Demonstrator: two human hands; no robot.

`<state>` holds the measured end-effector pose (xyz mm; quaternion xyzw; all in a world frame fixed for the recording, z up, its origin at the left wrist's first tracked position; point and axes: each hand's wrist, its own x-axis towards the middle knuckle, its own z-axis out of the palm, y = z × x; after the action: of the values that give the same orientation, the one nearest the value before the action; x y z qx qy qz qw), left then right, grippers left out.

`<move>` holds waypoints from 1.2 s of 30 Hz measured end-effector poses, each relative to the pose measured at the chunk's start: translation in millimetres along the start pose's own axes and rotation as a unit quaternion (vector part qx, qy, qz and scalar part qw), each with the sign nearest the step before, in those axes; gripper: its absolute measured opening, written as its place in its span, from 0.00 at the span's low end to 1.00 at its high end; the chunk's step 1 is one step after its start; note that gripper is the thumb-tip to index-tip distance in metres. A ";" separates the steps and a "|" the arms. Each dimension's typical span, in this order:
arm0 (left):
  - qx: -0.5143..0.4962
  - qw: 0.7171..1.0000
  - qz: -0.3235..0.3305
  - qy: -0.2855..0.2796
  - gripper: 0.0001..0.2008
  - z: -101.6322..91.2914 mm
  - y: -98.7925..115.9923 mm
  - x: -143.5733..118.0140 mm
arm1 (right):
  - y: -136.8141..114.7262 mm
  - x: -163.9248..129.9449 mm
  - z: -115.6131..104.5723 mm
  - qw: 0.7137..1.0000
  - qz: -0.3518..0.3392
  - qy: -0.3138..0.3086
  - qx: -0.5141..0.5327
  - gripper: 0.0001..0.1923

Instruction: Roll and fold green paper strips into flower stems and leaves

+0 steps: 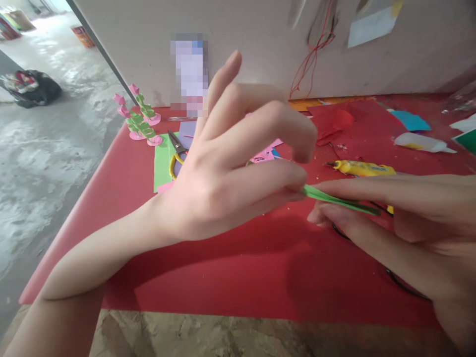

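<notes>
Between both hands (219, 168) | green strip (322, 193) pinched | glue gun (357, 167) label (378, 169) seemingly illegible

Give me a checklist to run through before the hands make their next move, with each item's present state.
1. Strip pinched by the left hand: ok, at its left end.
2. Strip firmly gripped by the right hand: cannot tell; it runs between finger and thumb.
3. Scissors fully in view: not ok, partly behind the left hand.
4. Glue gun out of the hands' grasp: ok, lying on the table.
5. Glue gun hot: cannot tell.
6. Flowers upright: ok.
</notes>
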<state>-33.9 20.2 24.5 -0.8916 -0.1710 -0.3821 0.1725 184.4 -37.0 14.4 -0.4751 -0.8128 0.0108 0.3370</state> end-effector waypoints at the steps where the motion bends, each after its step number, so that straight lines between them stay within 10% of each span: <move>1: 0.004 1.000 0.005 0.010 0.02 2.1 2.9 0.4 | -0.3 1.2 1.2 1.000 -0.001 0.003 0.002 0.07; 11: 0.023 0.983 -0.010 0.181 0.11 18.2 16.8 4.8 | -4.5 6.0 4.1 0.998 -0.041 0.004 0.050 0.05; 20: 0.042 0.997 0.054 0.027 0.13 -2.1 4.3 -0.7 | -7.8 9.0 6.2 0.993 -0.026 -0.004 0.113 0.07; 36: -0.008 0.987 -0.126 0.099 0.07 16.2 23.8 4.7 | -10.8 4.2 14.4 0.992 -0.009 0.022 0.125 0.09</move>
<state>-10.4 7.0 13.2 -0.8222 -0.2614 -0.4883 0.1316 166.8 -35.4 9.1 -0.4222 -0.8017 0.0984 0.4115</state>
